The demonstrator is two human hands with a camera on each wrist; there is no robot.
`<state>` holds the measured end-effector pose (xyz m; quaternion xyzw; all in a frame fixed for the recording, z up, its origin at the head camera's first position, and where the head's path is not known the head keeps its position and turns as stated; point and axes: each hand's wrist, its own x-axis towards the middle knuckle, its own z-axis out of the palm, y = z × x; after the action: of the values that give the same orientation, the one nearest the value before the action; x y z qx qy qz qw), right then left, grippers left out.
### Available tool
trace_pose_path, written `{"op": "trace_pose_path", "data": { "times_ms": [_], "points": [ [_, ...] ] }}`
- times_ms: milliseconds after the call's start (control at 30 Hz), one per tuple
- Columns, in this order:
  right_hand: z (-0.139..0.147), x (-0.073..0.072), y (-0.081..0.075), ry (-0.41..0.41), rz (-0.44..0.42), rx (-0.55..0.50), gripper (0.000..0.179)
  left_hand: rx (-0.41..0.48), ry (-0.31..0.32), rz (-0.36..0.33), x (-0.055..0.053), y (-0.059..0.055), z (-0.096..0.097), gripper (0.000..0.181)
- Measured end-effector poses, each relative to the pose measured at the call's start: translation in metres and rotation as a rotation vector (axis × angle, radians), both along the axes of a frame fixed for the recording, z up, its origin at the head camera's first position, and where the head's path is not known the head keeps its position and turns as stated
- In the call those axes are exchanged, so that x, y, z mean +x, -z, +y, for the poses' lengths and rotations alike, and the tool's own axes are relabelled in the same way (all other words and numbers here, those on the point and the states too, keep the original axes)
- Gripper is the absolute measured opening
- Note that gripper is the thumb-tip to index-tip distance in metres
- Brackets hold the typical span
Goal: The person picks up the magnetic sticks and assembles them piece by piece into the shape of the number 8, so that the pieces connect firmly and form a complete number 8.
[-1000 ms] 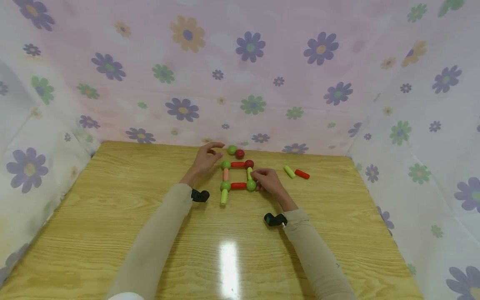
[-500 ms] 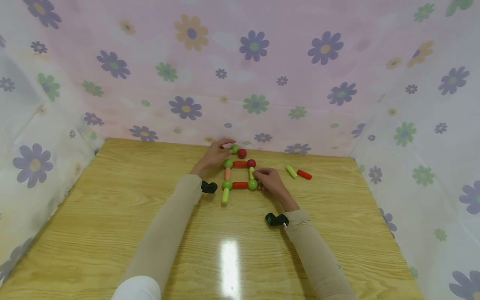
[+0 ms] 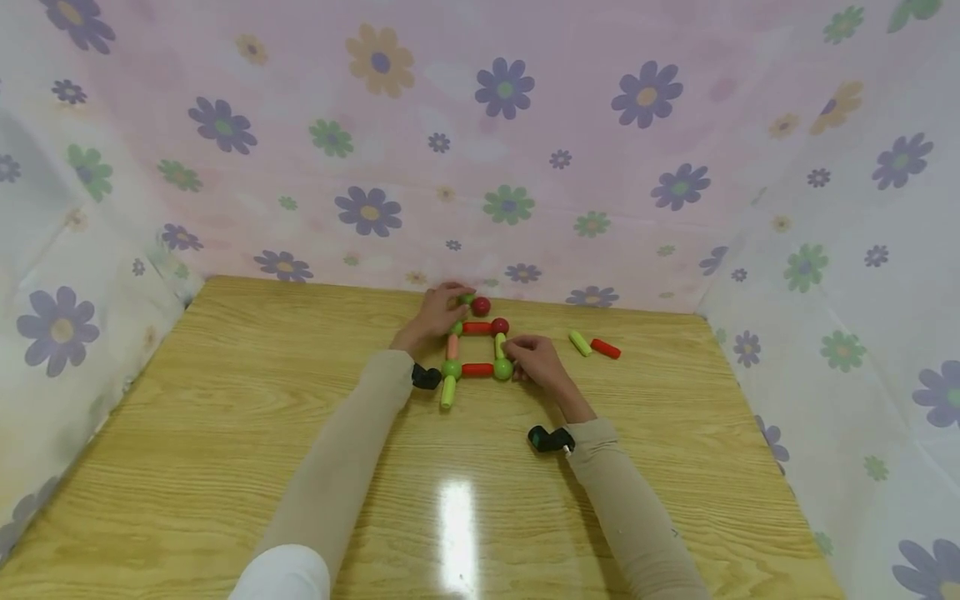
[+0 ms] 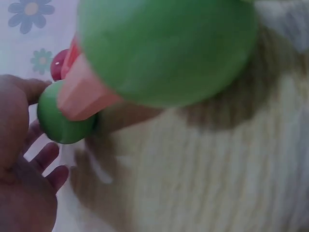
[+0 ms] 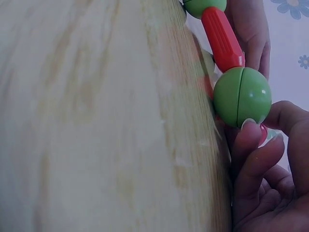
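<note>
Toy balls and sticks form a square with green balls (image 3: pixel 452 369) and a dark red ball (image 3: pixel 499 326) at its corners. Red sticks (image 3: pixel 477 369), a salmon stick (image 3: pixel 452 347) and a yellow-green stick (image 3: pixel 500 345) make its sides. Behind the square, my left hand (image 3: pixel 438 310) pinches a loose green ball (image 3: pixel 467 298), which its fingers partly cover. That hand also hides part of the far left corner ball (image 4: pixel 67 113). My right hand (image 3: pixel 536 360) pinches the right side's yellow-green stick, its fingertips (image 5: pixel 251 133) close against the near right green ball (image 5: pixel 242 96).
A loose dark red ball (image 3: pixel 481 306) lies beside the pinched green one. To the right are a loose yellow-green stick (image 3: pixel 580 343) and a red stick (image 3: pixel 606 348). Another yellow-green stick (image 3: pixel 447 392) extends from the near left corner. Flowered cloth (image 3: pixel 510 150) borders the wooden table (image 3: pixel 300 333).
My left hand has moved right and away from me, from beside the far left corner to the loose green ball, and its fingers have come around it. The right hand has stayed in place.
</note>
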<state>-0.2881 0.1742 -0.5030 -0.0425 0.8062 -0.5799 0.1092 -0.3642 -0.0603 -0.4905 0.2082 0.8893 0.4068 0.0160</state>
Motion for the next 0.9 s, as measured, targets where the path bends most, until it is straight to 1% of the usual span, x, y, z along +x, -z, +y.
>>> {"op": "trace_pose_path", "data": {
  "times_ms": [67,133,267,367,433,500,533,600,800,900],
  "points": [
    [0.000,0.000,0.000,-0.001,-0.001,0.005,0.035,0.031,-0.044,-0.005,0.001,0.002,0.000,0.042],
    [0.000,0.000,0.000,0.001,-0.006,0.006,0.035,0.081,-0.092,0.001,0.001,0.004,0.000,0.042],
    [0.000,0.000,0.001,0.006,-0.017,0.006,0.035,0.208,-0.196,-0.007,0.004,0.008,-0.004,0.038],
    [0.000,-0.001,0.000,0.013,-0.024,0.002,0.033,0.289,-0.291,-0.022,0.007,0.009,-0.009,0.033],
    [-0.001,-0.001,0.000,0.014,-0.028,-0.002,0.033,0.314,-0.353,-0.021,0.009,0.008,-0.014,0.031],
    [-0.001,-0.001,-0.001,0.013,-0.025,0.007,0.033,0.318,-0.395,-0.020,0.013,0.006,-0.019,0.030],
    [-0.001,0.000,-0.002,0.015,-0.025,0.010,0.033,0.314,-0.408,-0.020,0.014,0.005,-0.022,0.030],
    [-0.002,0.000,-0.002,0.019,-0.019,0.018,0.033,0.319,-0.419,-0.041,0.019,0.002,-0.026,0.030],
    [-0.002,0.001,-0.002,0.033,-0.023,0.024,0.035,0.344,-0.419,-0.151,0.037,-0.004,-0.041,0.034],
    [-0.003,0.002,-0.002,0.032,-0.022,0.019,0.035,0.332,-0.404,-0.180,0.047,-0.006,-0.051,0.035]
  ]
}}
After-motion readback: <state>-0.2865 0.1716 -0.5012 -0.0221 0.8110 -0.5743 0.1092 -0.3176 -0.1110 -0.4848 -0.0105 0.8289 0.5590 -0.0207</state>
